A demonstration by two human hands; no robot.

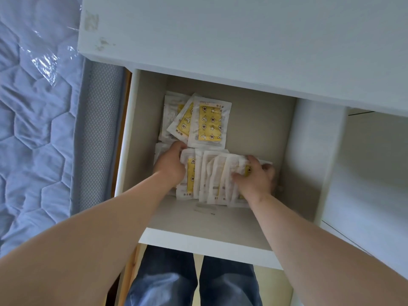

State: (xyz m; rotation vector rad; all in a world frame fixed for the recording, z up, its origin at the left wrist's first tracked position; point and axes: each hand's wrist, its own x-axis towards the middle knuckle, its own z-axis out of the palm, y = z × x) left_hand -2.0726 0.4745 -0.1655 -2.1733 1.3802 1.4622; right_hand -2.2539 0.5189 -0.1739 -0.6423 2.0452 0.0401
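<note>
bedroom at home | quilted mattress beside white drawer unit

A row of packets, flat white sleeves with yellow patterned centres, stands on edge, fanned and leaning, across the middle of the open drawer. Just behind it, loose packets of the same kind lie flat, overlapping and askew.

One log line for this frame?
drawer open | left hand grips row of packets | right hand grips other end | loose packets behind
</note>
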